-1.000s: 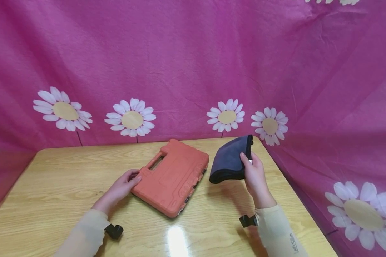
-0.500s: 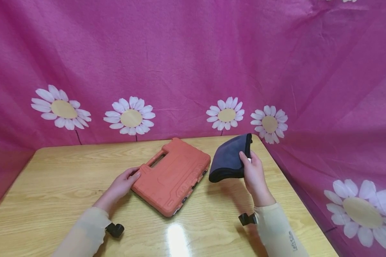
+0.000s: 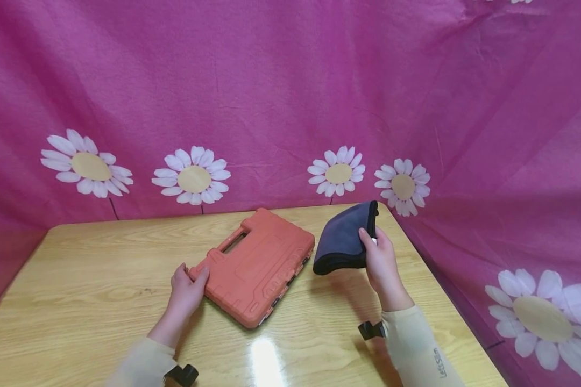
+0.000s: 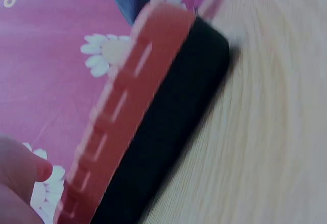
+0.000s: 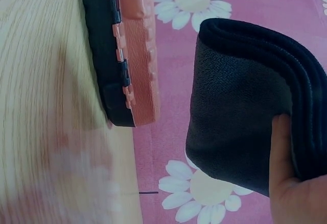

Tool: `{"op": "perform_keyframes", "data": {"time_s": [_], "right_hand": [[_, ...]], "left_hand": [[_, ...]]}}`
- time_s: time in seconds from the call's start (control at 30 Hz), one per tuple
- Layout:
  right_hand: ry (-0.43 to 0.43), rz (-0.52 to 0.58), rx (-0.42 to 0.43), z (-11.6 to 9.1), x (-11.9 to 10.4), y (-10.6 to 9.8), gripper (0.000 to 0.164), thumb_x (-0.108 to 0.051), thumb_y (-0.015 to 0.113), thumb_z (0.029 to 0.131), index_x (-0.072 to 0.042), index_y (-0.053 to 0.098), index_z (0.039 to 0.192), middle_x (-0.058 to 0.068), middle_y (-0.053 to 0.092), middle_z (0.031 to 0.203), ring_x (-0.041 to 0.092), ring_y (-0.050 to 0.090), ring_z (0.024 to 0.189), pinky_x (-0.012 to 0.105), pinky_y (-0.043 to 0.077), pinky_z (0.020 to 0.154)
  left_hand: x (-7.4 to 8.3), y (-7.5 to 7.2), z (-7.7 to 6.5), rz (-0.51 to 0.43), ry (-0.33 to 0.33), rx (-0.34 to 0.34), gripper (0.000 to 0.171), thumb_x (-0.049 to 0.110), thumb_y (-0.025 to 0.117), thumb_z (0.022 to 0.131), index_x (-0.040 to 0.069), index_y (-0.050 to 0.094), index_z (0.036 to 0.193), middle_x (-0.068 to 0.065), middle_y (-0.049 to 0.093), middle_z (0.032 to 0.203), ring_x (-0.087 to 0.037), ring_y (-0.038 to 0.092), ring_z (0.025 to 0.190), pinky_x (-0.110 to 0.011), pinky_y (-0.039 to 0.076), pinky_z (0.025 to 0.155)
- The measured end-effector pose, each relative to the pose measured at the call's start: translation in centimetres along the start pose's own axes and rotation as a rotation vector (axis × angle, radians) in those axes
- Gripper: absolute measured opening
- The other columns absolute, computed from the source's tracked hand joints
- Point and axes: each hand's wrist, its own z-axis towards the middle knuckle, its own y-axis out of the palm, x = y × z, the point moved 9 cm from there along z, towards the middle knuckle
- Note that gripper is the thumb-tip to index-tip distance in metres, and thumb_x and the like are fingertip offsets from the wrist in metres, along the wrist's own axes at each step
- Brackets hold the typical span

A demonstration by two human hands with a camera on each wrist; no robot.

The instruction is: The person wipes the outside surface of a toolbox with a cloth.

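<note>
An orange plastic tool case (image 3: pixel 261 269) with a handle slot lies closed on the table, tilted to the view. Its lower half is black (image 4: pixel 163 121), as the left wrist view shows. My left hand (image 3: pixel 186 295) grips the case's left corner, thumb at the near edge and fingers around the far side, partly hidden. To the right of the case, my right hand (image 3: pixel 382 269) holds a folded grey-blue cloth (image 3: pixel 346 234) with black edging above the table. In the right wrist view, the thumb (image 5: pixel 281 150) presses the cloth near its layered edge.
The wooden table (image 3: pixel 101 269) runs back to a pink curtain (image 3: pixel 271 97) printed with white daisies. More curtain hangs along the right side. Hinge pieces (image 5: pixel 122 65) line the case side that faces the cloth.
My left hand has turned and slid along to the case's left corner, its fingers now pointing away from me. The case has shifted very slightly left. The right hand and cloth stay nearly still.
</note>
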Motion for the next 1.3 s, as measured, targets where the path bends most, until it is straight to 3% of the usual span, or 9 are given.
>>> {"op": "perform_keyframes", "data": {"time_s": [0.2, 0.47, 0.63, 0.97, 1.3], "right_hand": [[0.014, -0.024, 0.005, 0.0, 0.0, 0.0, 0.048, -0.029, 0.046, 0.111, 0.001, 0.044, 0.149, 0.0, 0.065, 0.12, -0.001, 0.069, 0.097, 0.017, 0.058, 0.09], [0.017, -0.026, 0.003, 0.0, 0.0, 0.0, 0.048, -0.029, 0.046, 0.111, 0.001, 0.044, 0.15, 0.0, 0.066, 0.12, -0.001, 0.07, 0.096, 0.017, 0.058, 0.089], [0.012, -0.022, -0.004, 0.0, 0.0, 0.1, 0.048, -0.028, 0.046, 0.111, 0.002, 0.045, 0.148, -0.005, 0.068, 0.113, -0.001, 0.071, 0.095, 0.018, 0.058, 0.089], [0.021, -0.039, 0.003, 0.0, 0.0, 0.0, 0.049, -0.029, 0.046, 0.111, 0.001, 0.043, 0.151, 0.002, 0.064, 0.124, -0.002, 0.069, 0.097, 0.016, 0.057, 0.09], [0.055, -0.059, -0.017, 0.0, 0.5, 0.2, 0.052, -0.032, 0.044, 0.111, -0.004, 0.04, 0.155, 0.02, 0.053, 0.147, -0.002, 0.069, 0.1, 0.016, 0.056, 0.092]], "left_hand": [[-0.8, 0.3, -1.6, -0.075, -0.116, 0.02, 0.096, 0.039, 0.05, 0.106, -0.016, -0.01, 0.156, -0.041, 0.002, 0.162, -0.052, 0.011, 0.153, -0.059, 0.014, 0.128], [-1.3, 1.0, -3.3, -0.125, -0.163, 0.026, 0.099, 0.037, 0.054, 0.104, -0.014, -0.012, 0.156, -0.042, -0.002, 0.162, -0.053, 0.005, 0.154, -0.06, 0.011, 0.128], [-1.3, 1.4, -3.7, -0.136, -0.153, 0.023, 0.098, 0.036, 0.056, 0.105, -0.015, -0.011, 0.156, -0.042, -0.003, 0.162, -0.052, 0.004, 0.154, -0.06, 0.01, 0.128], [-1.1, 2.1, -3.7, -0.224, -0.102, 0.013, 0.096, 0.027, 0.057, 0.104, -0.015, -0.012, 0.156, -0.039, -0.006, 0.164, -0.049, -0.001, 0.156, -0.058, 0.006, 0.129], [-1.3, 2.6, -3.6, -0.181, -0.096, 0.014, 0.107, 0.024, 0.068, 0.099, -0.011, -0.015, 0.157, -0.038, -0.006, 0.164, -0.048, 0.0, 0.156, -0.058, 0.006, 0.129]]}}
